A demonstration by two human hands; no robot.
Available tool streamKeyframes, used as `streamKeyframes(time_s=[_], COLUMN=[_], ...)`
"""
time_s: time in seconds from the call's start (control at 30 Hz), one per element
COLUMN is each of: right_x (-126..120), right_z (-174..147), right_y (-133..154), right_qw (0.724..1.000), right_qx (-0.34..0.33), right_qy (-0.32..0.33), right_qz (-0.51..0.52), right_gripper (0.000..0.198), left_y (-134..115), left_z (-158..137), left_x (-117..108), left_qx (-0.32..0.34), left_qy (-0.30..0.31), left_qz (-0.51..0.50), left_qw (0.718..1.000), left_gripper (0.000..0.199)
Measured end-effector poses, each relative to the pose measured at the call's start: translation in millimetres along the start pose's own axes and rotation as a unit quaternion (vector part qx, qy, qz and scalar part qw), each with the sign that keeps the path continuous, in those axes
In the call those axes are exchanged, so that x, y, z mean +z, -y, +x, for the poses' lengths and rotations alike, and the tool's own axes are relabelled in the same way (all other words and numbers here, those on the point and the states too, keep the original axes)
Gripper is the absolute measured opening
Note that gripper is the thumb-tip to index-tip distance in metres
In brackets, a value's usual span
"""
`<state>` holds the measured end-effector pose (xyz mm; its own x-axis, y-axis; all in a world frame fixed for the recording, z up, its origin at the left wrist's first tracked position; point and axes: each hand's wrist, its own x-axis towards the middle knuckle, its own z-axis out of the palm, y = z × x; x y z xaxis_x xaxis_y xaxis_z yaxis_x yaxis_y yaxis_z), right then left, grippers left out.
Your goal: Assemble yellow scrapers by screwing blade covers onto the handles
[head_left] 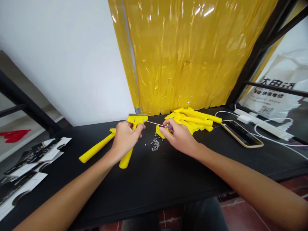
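Observation:
My left hand [125,136] is closed round a yellow scraper [126,158], its handle pointing down towards me and its flat blade along the top edge. Closed on a thin screwdriver [154,123], my right hand [179,134] holds it nearly level, the tip against a screw on the right side of the scraper's head. Small nuts and screws [156,144] lie loose on the black table [149,186] between my hands. Left of my left hand rests another yellow scraper [97,147]. Beside my right fingers is a loose yellow piece [160,131], partly hidden.
A pile of yellow handles and parts [194,120] lies behind my right hand. Further right are a phone [242,133], white cables and a power strip [264,125]. Printed cards [36,163] lie at the left. A yellow plastic curtain [192,57] hangs behind the table.

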<state>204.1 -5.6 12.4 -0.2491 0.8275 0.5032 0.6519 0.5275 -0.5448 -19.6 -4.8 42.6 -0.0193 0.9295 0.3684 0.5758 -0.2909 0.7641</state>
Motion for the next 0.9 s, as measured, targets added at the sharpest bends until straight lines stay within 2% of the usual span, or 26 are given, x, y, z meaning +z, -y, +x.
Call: streamKeyframes(time_s=[0.13,0.3,0.4,0.53,0.67,0.73,0.9], right_x=[4,6,9,13,16,18,21], right_z=[-2,0,-1,-4,-3,-3,-4], right_y=[1,-5,-6,-4,-4,-4,-3], right_qw=[0.999,0.994,0.991,0.987,0.963,0.952,0.954], right_qx=[-0.017,-0.009,0.009,0.024,0.060,0.084,0.093], right_qy=[0.007,0.062,0.067,0.038,0.097,0.123,0.091], right_qz=[0.041,0.084,0.118,0.156,0.242,0.268,0.269], right_gripper=[0.023,0.042,0.033,0.026,0.047,0.050,0.033], left_y=[-1,2,3,2,2,3,6], left_z=[-6,-13,-15,-17,-19,-19,-20], left_x=[-8,-10,-9,-10,-9,-8,-7], left_qx=[0.067,0.145,0.173,0.172,0.168,0.170,0.169], left_qy=[-0.046,-0.067,-0.060,-0.062,-0.059,-0.052,-0.069], left_qz=[0.096,0.227,0.233,0.237,0.235,0.232,0.228], left_qw=[0.992,0.961,0.955,0.954,0.956,0.956,0.956], left_gripper=[0.022,0.022,0.018,0.018,0.020,0.024,0.031])
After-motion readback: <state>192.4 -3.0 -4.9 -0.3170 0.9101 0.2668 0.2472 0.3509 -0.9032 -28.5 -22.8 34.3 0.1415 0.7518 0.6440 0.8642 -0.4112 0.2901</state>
